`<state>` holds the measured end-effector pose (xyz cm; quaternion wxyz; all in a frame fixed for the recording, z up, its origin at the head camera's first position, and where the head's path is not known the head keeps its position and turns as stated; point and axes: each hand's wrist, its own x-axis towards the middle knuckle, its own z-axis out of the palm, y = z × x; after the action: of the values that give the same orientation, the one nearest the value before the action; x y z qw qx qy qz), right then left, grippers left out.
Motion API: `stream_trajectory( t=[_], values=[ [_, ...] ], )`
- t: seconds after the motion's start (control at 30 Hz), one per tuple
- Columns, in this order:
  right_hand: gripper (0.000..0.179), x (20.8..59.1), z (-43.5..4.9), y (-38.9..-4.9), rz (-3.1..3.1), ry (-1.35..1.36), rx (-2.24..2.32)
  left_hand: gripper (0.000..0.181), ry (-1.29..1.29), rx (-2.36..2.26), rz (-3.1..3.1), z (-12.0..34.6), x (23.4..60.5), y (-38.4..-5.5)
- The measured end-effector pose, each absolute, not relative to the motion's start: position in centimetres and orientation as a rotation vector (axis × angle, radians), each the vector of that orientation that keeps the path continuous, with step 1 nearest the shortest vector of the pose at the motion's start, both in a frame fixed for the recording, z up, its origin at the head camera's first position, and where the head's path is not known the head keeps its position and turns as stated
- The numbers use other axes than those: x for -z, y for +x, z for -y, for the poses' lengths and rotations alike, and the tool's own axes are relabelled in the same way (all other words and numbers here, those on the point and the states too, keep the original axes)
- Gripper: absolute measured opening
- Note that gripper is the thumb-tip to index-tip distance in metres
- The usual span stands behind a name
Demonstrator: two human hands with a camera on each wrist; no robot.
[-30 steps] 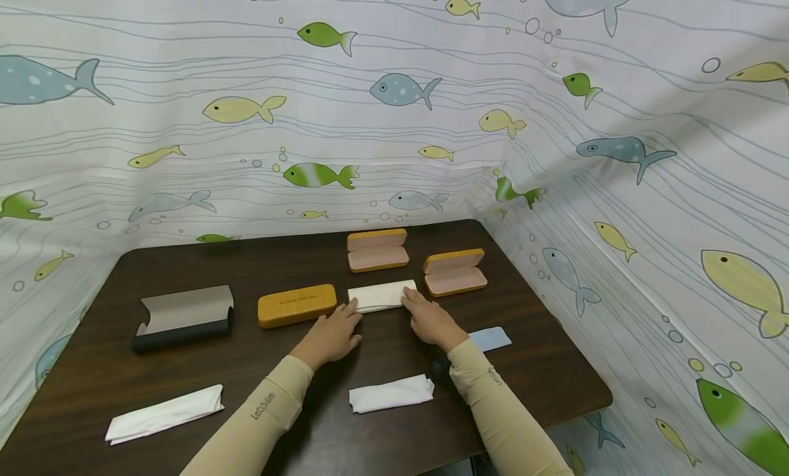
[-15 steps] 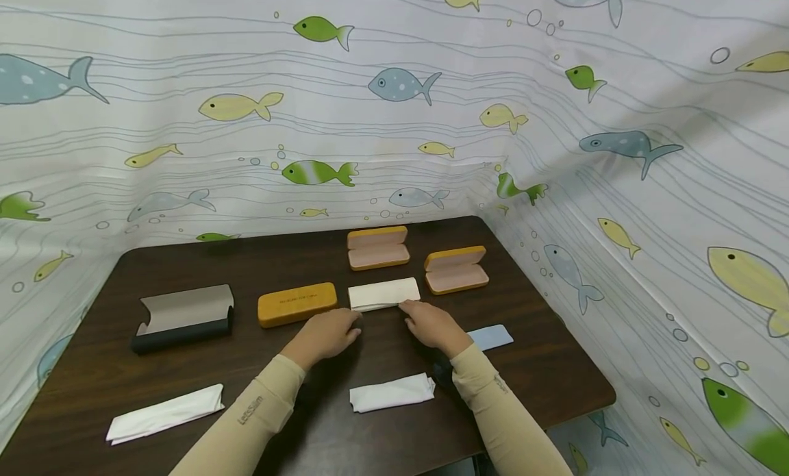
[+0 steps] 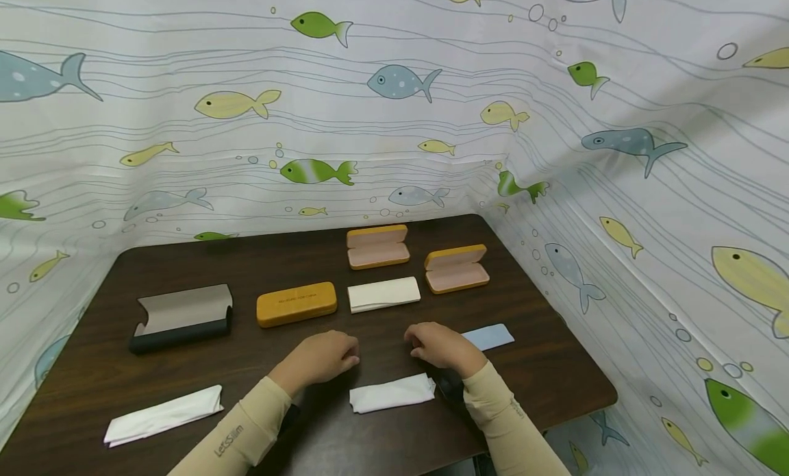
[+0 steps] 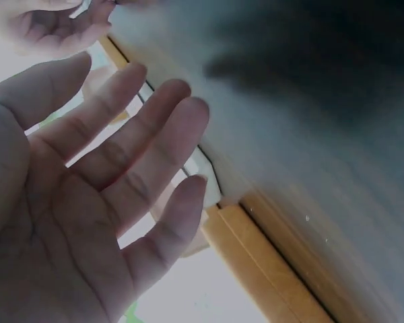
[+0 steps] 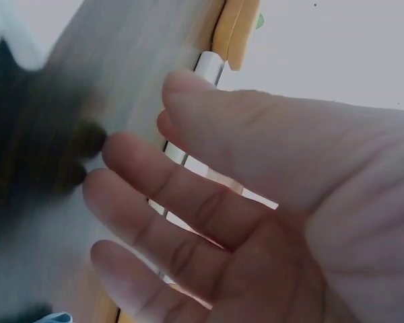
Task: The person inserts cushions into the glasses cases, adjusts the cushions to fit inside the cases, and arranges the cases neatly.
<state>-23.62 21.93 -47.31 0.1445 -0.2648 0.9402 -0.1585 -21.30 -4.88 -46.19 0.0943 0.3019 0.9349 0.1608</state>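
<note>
My left hand (image 3: 320, 358) hovers over the dark table, in front of the closed yellow glasses case (image 3: 297, 304). In the left wrist view its fingers (image 4: 141, 145) are loosely bent with nothing in them. My right hand (image 3: 445, 347) is just left of a light blue folded cloth (image 3: 489, 337), which its wrist partly hides. The right wrist view shows relaxed fingers (image 5: 188, 202) holding nothing. Beyond both hands a folded cream cloth (image 3: 383, 294) lies flat, apart from them. Nearer me, between the forearms, is a folded white cloth (image 3: 392, 394).
Two open yellow glasses cases with pink lining, one at the back (image 3: 378, 247) and another at right (image 3: 456, 269), stand on the table (image 3: 197, 257). An open dark case (image 3: 182, 318) is at left, with another folded white cloth (image 3: 164, 416) in front of it. Fish-patterned sheeting (image 3: 345, 120) surrounds the table.
Both hands have come off the cream cloth and drawn back toward me. The cloth stays where it was, now fully in sight. The cases and other cloths have not moved.
</note>
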Motion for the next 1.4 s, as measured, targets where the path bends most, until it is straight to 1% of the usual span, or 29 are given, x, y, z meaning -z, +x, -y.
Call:
stream_trajectory(
  t=[0.27, 0.5, 0.73, 0.97, 1.17, 1.4],
  values=[
    [0.020, 47.0, -22.2, -21.7, -2.661, -0.703, 0.509, 0.018, 0.906, -0.519, -2.632, 4.9, 46.1, -19.8],
    [0.028, 47.6, -21.9, -20.9, -2.611, -0.733, 0.506, 0.026, 0.832, -0.453, -2.588, 4.3, 46.5, -18.9],
    [0.035, 48.1, -21.7, -20.6, -2.661, -0.736, 0.464, 0.034, 0.833, -0.408, -2.652, 3.5, 47.4, -18.6],
    [0.039, 48.3, -21.2, -20.0, -2.784, -0.648, 0.310, 0.034, 0.800, -0.307, -2.741, 2.6, 47.8, -18.4],
    [0.039, 48.2, -21.2, -19.9, -2.809, -0.638, 0.233, 0.034, 0.816, -0.271, -2.749, 2.3, 47.8, -18.6],
    [0.038, 48.2, -21.6, -20.4, -2.707, -0.677, 0.342, 0.032, 0.878, -0.322, -2.685, 2.9, 48.0, -19.0]
  ],
)
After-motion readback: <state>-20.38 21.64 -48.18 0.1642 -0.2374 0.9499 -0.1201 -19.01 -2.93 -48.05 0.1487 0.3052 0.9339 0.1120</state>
